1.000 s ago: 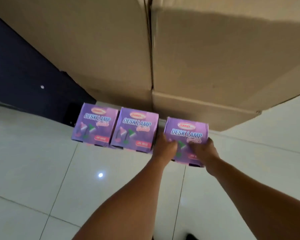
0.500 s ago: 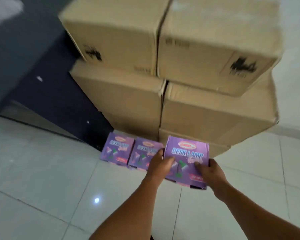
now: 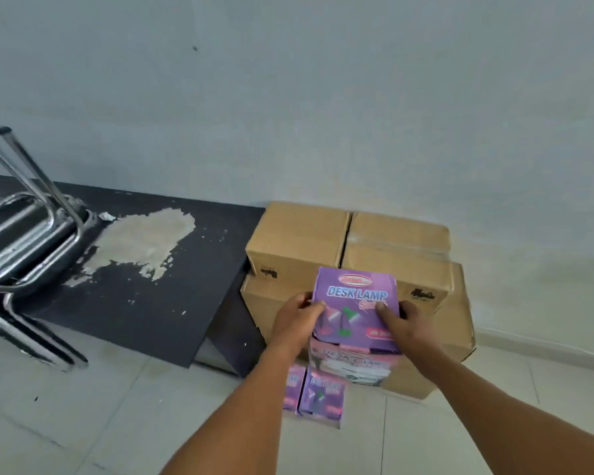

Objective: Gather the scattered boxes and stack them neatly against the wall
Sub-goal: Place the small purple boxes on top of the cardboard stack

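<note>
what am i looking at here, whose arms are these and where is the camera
No machine here: a person wears a camera on the head, looking down at their own arms. The left hand and right hand grip a purple desk lamp box by its sides. Under it sits a pink box that seems to come up with it. Two more purple boxes stand on the tiled floor in front of stacked brown cartons at the wall. A dark board and metal chair lie left.

Ahead of me the brown cartons [image 3: 350, 255] block the far side, purple boxes [image 3: 318, 394] crowd the near floor, while the tiles [image 3: 100, 406] left lie open.
</note>
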